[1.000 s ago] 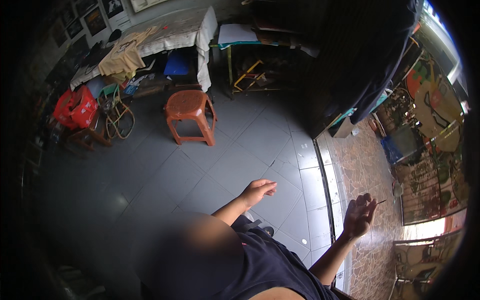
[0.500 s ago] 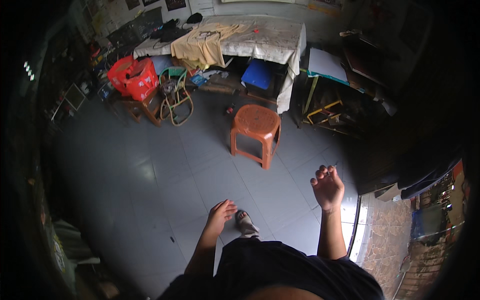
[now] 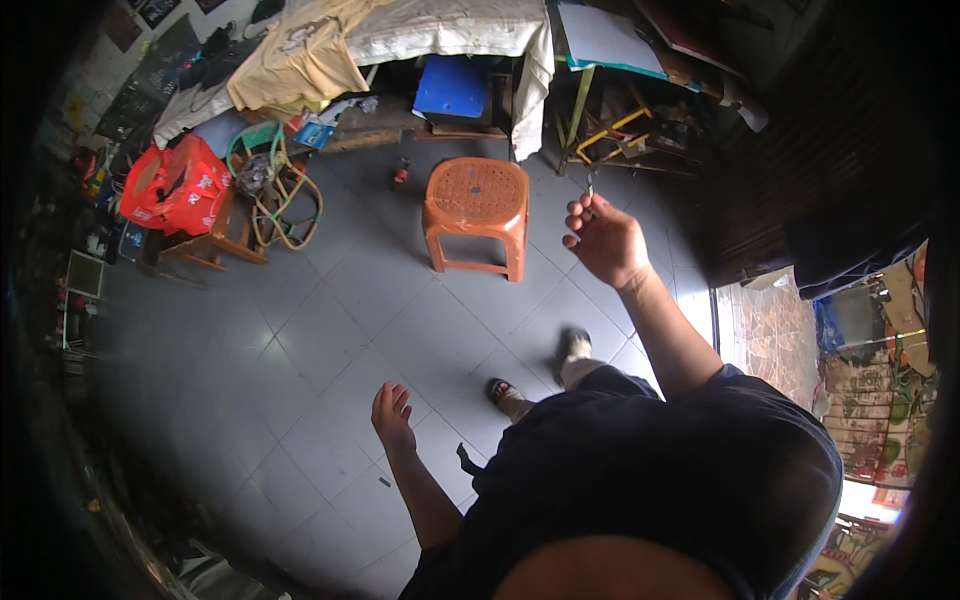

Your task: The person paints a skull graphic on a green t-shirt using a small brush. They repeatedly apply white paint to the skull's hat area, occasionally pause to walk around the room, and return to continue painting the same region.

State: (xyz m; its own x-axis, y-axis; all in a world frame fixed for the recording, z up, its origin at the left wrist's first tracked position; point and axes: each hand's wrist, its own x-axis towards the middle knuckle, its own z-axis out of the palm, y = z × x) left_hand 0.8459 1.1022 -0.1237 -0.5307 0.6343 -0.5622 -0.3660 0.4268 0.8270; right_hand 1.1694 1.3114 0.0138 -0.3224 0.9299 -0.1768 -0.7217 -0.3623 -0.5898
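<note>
My right hand (image 3: 608,240) is raised over the floor at the right, just beyond the stool's right side. A small thin object (image 3: 590,187) with a dark end sticks up from its pinched thumb and fingers; its kind is too small to make out. Lower and to the left, my left hand (image 3: 393,412) hangs above the tiles with loosely bent fingers, holding nothing. An orange-brown plastic stool (image 3: 478,192) with a perforated seat stands upright ahead of me, nearest to my right hand but seemingly apart from it.
A cloth-covered table (image 3: 440,35) spans the back, with a blue panel (image 3: 450,88) beneath. At left, a red bag (image 3: 180,185) rests on a wooden stool beside a small green-backed chair (image 3: 262,150). A cluttered rack (image 3: 610,45) stands back right. A doorway threshold (image 3: 722,310) lies at right.
My view has tilted down and turned, and both feet now show. My right hand has come closer to the stool, the thin object still in its fingers. My left hand stays empty.
</note>
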